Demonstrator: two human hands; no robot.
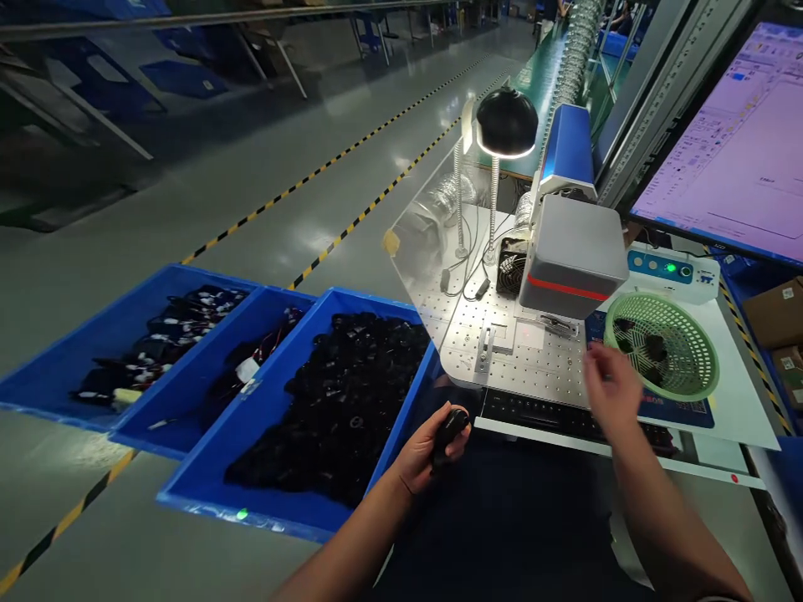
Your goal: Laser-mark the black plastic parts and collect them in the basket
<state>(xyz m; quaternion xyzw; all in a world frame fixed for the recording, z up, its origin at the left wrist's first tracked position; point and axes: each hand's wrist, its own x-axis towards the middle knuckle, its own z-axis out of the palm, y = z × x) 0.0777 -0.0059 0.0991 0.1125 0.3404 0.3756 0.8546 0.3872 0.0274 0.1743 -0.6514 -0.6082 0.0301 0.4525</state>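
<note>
My left hand [419, 456] is closed around a small rounded black plastic part [449, 428], held in front of the bench's edge. What kind of part it is does not show. Motion blurs my right hand [611, 391], which hovers beside the left rim of a round green plastic basket [701, 380]. Its fingers look curled, but whether they hold anything is unclear. A few dark pieces [653, 349] lie inside the basket. Left of that hand is a perforated metal plate [538, 368] under the grey head of a marking machine [574, 251].
Three blue bins stand at left; the nearest bin [188, 493] holds a heap of black parts [339, 393]. A black lamp [507, 121] lights the plate. A keyboard [533, 411] lies along the front edge. A monitor [733, 142] hangs at right, above a control panel [658, 265].
</note>
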